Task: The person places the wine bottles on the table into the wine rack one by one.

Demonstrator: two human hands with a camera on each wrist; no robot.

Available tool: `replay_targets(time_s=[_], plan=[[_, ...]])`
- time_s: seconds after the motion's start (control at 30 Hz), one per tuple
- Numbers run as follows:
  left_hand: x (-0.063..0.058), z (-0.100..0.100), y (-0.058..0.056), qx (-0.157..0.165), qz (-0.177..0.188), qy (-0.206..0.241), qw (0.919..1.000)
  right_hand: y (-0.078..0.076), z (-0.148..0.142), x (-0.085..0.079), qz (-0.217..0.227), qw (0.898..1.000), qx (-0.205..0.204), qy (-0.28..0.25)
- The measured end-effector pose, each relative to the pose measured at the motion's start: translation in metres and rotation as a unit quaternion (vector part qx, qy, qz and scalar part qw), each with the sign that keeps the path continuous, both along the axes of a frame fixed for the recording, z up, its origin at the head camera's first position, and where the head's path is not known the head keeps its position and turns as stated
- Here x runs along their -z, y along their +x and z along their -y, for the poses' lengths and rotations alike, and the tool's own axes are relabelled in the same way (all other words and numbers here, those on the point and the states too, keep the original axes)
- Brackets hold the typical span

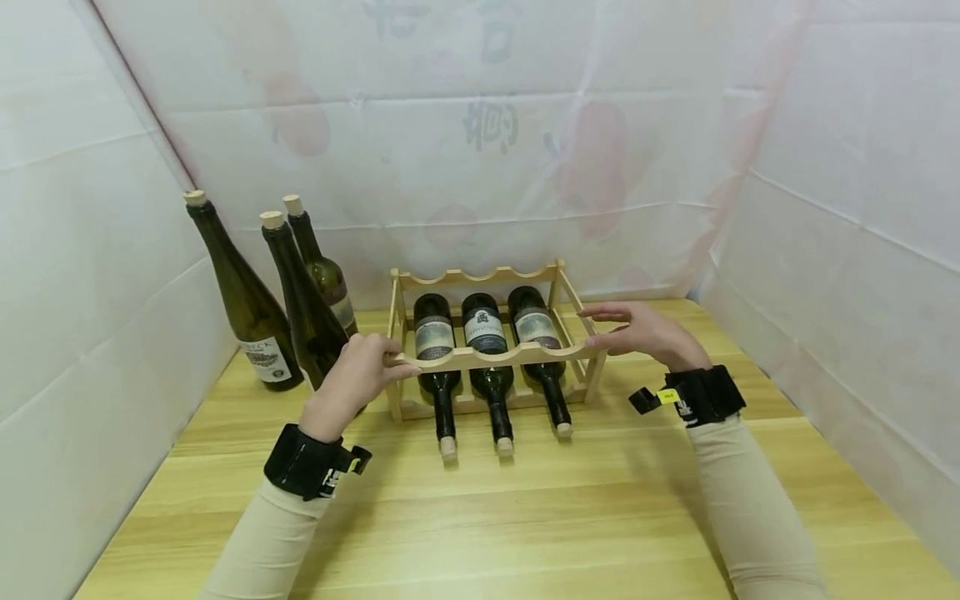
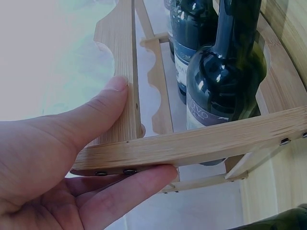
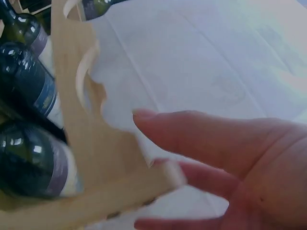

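A small wooden wine rack (image 1: 467, 360) with scalloped rails stands on the table. Lying in its lower level are three dark wine bottles, the left (image 1: 434, 335), the middle (image 1: 484, 331) and the right (image 1: 537, 327), their corked necks pointing toward me. My left hand (image 1: 348, 381) pinches the rack's upper front left corner; in the left wrist view the thumb presses the scalloped rail and the fingers lie along the side piece. By the upper front right corner is my right hand (image 1: 647, 335), thumb and fingers spread and holding nothing. Whether a fingertip touches the rack there cannot be told.
Three corked green bottles stand left of the rack: a labelled one (image 1: 258, 329), a dark one (image 1: 302, 312) near my left hand, and one behind (image 1: 327, 279). White cloth walls (image 1: 525, 183) enclose the wooden table (image 1: 480, 517) at the back and sides.
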State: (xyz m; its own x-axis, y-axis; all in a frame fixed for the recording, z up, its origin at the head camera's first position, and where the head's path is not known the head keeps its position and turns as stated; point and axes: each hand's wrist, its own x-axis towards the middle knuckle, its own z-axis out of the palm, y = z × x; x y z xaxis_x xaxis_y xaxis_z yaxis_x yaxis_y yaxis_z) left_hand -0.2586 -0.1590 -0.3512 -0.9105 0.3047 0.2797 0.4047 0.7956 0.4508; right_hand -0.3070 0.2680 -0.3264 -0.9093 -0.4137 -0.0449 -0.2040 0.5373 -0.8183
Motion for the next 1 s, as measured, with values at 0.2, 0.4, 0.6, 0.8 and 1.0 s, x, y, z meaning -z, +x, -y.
replay_targets(time_s=[0.2,0.4,0.6,0.8,1.0], plan=[[-0.001,0.000,-0.001,0.002,0.001,0.002,1.0000,-0.011,-0.003,0.003,0.016,1.000,-0.017,-0.007],[-0.002,0.001,-0.001,0.000,-0.002,0.006,1.0000,-0.010,-0.001,0.003,0.030,1.000,0.004,-0.001],[-0.001,0.000,0.002,-0.004,0.032,0.003,0.9995,-0.008,-0.001,0.010,0.054,0.998,0.011,-0.009],[-0.019,-0.001,0.016,-0.024,0.010,-0.038,0.9989,-0.008,-0.004,0.015,0.051,0.998,0.016,-0.013],[-0.067,0.014,0.061,-0.096,-0.104,-0.019,0.9898,-0.011,0.000,0.009,0.047,0.999,0.014,-0.012]])
